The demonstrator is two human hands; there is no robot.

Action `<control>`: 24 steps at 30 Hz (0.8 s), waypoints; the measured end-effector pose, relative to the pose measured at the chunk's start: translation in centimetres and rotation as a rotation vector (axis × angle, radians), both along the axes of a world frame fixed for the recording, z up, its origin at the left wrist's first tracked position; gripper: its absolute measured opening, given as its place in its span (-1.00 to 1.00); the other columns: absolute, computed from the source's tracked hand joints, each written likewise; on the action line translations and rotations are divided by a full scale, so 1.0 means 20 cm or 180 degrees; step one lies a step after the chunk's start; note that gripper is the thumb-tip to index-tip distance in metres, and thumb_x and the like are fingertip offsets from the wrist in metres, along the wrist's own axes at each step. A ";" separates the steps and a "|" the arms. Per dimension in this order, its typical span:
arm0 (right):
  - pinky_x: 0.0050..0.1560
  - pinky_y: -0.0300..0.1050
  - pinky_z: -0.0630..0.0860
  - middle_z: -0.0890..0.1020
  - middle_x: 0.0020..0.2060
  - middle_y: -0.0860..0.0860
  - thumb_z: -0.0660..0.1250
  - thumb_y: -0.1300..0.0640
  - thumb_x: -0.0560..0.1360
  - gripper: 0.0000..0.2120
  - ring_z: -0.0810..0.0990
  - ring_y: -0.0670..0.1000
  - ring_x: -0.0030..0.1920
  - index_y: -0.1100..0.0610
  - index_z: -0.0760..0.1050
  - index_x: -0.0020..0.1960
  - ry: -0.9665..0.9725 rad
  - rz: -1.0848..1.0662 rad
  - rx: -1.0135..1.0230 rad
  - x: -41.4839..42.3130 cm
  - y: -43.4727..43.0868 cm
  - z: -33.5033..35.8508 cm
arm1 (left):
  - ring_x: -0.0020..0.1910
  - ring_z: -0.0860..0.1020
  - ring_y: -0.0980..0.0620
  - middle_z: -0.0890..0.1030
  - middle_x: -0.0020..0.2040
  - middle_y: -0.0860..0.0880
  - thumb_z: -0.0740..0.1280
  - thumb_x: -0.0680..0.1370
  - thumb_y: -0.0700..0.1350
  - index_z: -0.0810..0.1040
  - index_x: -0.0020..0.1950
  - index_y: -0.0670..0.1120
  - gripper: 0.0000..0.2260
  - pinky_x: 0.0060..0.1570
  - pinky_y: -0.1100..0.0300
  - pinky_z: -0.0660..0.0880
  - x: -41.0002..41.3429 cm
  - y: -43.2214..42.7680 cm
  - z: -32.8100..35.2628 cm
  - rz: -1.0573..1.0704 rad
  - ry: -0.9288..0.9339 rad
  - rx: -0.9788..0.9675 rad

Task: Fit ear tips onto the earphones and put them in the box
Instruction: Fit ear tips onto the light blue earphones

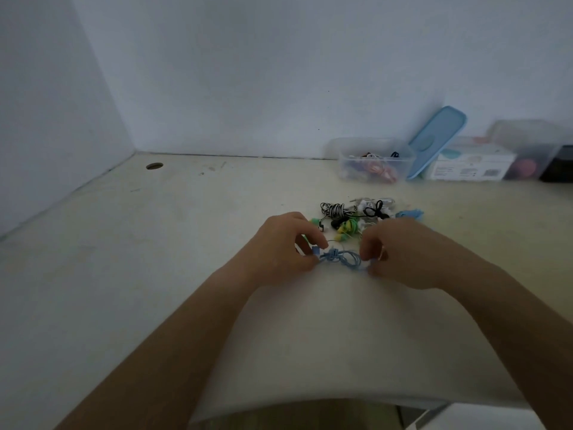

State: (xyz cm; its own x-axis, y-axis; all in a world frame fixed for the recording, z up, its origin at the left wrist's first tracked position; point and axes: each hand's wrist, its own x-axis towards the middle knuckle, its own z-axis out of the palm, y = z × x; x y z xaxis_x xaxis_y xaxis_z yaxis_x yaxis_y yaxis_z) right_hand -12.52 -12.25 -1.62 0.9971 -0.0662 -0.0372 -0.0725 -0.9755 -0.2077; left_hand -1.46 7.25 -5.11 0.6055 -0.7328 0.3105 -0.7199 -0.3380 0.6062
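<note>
With the left hand (279, 243) and right hand (403, 252) each pinching one end of the bundled blue earphones (341, 259) in curled fingers (369, 248), I judge a hard pull could tighten the knot.

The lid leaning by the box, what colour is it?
The lid is light blue; head view.

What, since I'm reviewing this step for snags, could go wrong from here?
The left hand and right hand pinch the ends of the blue earphones, whose cord is bunched between them; pulling could tighten the tangle. The pile of other earphones lies just behind the hands, so a loose cord might catch it.
</note>
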 end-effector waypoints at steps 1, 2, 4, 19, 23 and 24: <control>-0.19 -0.42 0.41 0.55 -0.20 -0.20 0.50 0.14 0.43 -0.84 0.53 -0.21 -0.20 -0.08 0.55 -0.15 -0.0158 -0.0023 0.0167 0.00 -0.01 0.01 | -0.24 0.64 0.18 0.61 -0.11 0.06 0.47 0.37 -0.29 0.71 -0.10 0.02 -0.77 -0.21 0.36 0.54 0.00 0.00 0.00 -0.0005 0.0021 0.0016; -0.25 -0.45 0.40 0.57 -0.24 -0.20 0.52 0.16 0.41 -0.81 0.54 -0.22 -0.24 -0.09 0.57 -0.17 -0.0344 -0.0065 0.0414 0.01 -0.02 0.02 | -0.26 0.63 0.18 0.61 -0.13 0.07 0.47 0.36 -0.28 0.70 -0.13 0.06 -0.76 -0.24 0.38 0.52 0.00 0.00 0.00 0.0000 0.0038 0.0036; -0.27 -0.44 0.42 0.62 -0.34 -0.19 0.55 0.19 0.38 -0.78 0.59 -0.19 -0.30 -0.12 0.62 -0.20 -0.0691 -0.0100 0.0993 0.03 -0.04 0.03 | -0.28 0.61 0.15 0.62 -0.17 0.10 0.49 0.35 -0.24 0.67 -0.17 0.14 -0.75 -0.29 0.40 0.46 0.00 0.01 -0.01 0.0063 0.0066 0.0086; -0.09 -0.12 0.66 0.73 -0.10 0.12 0.43 0.34 0.49 -0.88 0.70 0.03 -0.19 0.21 0.62 0.01 -0.1093 -0.0031 0.3860 0.39 0.07 -0.05 | -0.22 0.51 0.32 0.59 -0.16 0.20 0.41 0.52 -0.14 0.65 -0.06 0.08 -0.89 -0.15 0.42 0.39 0.22 0.24 0.03 0.1641 0.0086 0.0158; -0.05 -0.13 0.66 0.74 -0.10 0.11 0.43 0.33 0.48 -0.88 0.70 0.05 -0.16 0.23 0.63 0.01 -0.1003 0.0020 0.4050 0.40 0.07 -0.11 | -0.31 0.53 0.31 0.62 -0.20 0.19 0.45 0.47 -0.13 0.64 -0.12 0.11 -0.88 -0.28 0.55 0.36 0.21 0.23 0.03 0.1358 0.0141 0.0443; -0.05 -0.13 0.65 0.74 -0.09 0.11 0.42 0.33 0.49 -0.89 0.70 0.04 -0.16 0.22 0.63 0.00 -0.1002 0.0034 0.4091 0.40 0.07 -0.12 | -0.34 0.53 0.31 0.62 -0.21 0.19 0.46 0.46 -0.13 0.65 -0.14 0.12 -0.87 -0.31 0.55 0.36 0.20 0.22 0.03 0.1261 0.0139 0.0474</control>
